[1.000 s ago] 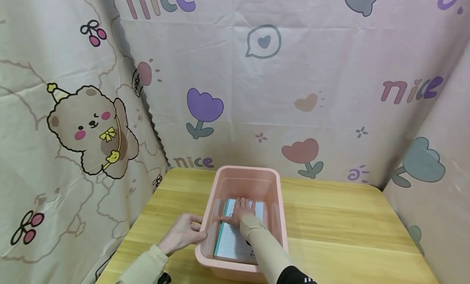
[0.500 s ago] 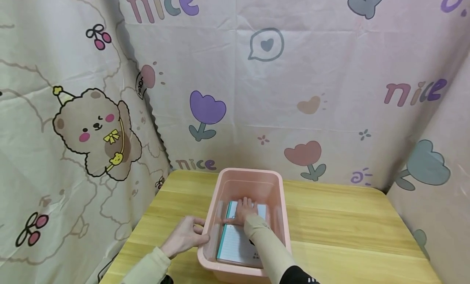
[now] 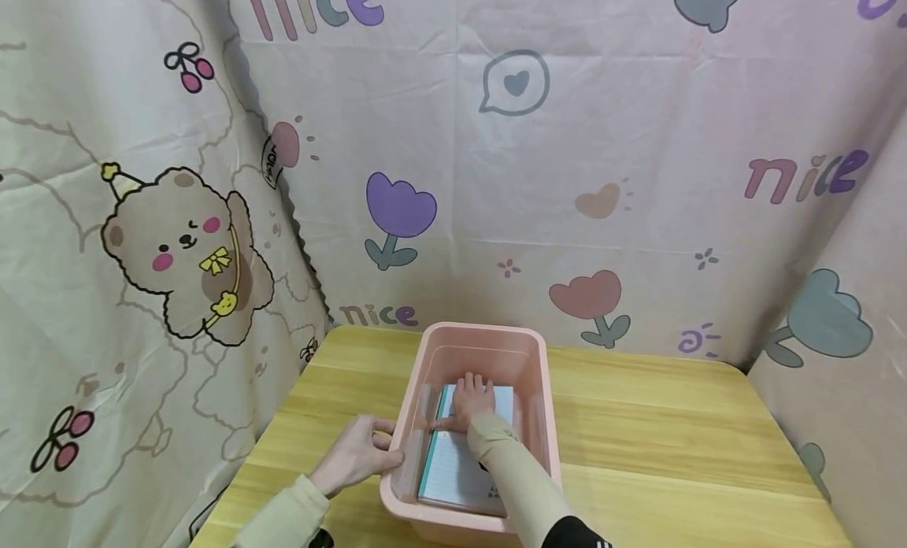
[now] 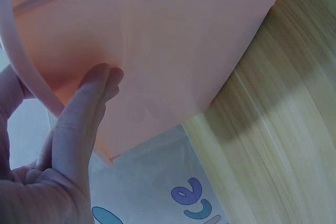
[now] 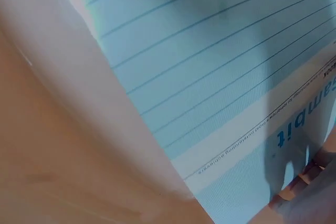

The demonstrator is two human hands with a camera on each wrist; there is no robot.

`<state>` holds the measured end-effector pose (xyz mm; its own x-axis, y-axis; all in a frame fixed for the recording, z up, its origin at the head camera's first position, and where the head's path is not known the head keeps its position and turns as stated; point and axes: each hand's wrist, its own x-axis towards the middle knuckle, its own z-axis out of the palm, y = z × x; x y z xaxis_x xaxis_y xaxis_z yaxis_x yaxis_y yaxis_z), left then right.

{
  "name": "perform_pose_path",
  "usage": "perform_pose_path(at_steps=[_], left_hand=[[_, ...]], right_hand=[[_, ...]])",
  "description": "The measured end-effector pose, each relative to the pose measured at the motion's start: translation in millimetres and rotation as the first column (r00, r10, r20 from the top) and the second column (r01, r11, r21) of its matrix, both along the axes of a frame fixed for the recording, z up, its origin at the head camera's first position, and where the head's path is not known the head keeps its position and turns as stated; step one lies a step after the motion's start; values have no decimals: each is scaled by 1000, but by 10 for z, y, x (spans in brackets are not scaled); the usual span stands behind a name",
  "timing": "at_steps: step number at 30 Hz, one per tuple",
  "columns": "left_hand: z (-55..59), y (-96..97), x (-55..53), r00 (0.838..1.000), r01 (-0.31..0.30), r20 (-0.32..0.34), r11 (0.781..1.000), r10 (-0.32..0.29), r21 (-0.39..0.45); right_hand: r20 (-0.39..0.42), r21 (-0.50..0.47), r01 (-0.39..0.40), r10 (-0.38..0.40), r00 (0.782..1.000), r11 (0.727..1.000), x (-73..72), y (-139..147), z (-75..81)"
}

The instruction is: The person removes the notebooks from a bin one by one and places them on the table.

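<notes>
In the head view a pink plastic bin stands on the table, and a light-blue lined notebook with a teal spine lies flat inside it. My left hand grips the bin's left rim, with its fingers along the outer wall and the thumb across the rim. My right hand reaches into the bin and rests on the notebook's upper part. Its fingers extend toward the far edge and its thumb points left across the spine. "Gambit" is printed on the notebook cover in the right wrist view; fingertips show at its edge.
The yellow wood-grain table spreads to both sides of the bin. A printed cloth curtain hangs behind the table, with another cloth along the left side.
My right fingers have shifted slightly toward the notebook's far edge and lie closer together. The left hand keeps its hold on the rim. The head view has shifted a little.
</notes>
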<state>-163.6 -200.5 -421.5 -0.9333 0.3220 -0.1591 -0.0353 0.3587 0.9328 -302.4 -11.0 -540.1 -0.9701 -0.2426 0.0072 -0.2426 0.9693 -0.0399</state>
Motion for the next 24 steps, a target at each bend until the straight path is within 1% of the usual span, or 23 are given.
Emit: perform_pose_path(at_steps=[4,7,10,18,21,24], left_hand=[[16,3,4,1000,-4,11,1000,4,-1],[22,6,4,1000,-3,12,1000,3,2],[20,4,2,1000,2,7,1000,-2,10],[19,13,0,1000,-16,15,1000,16,-5],[17,18,6,1000,-21,14,1000,21,-9],[19,27,7,1000,-31,5,999,31,-20]], right_hand=[[-49,31,-4,5,999,1000,0,-3,13],[-58,39,-6,8,998,999,-12,3,18],[-46,23,0,1,999,1000,-25,17,23],[-6,-105,18,-18,1000,994,-68,73,31],[19,-162,31,-28,999,986,-88,82,31],[26,-224,36,-31,999,974,-100,74,48]])
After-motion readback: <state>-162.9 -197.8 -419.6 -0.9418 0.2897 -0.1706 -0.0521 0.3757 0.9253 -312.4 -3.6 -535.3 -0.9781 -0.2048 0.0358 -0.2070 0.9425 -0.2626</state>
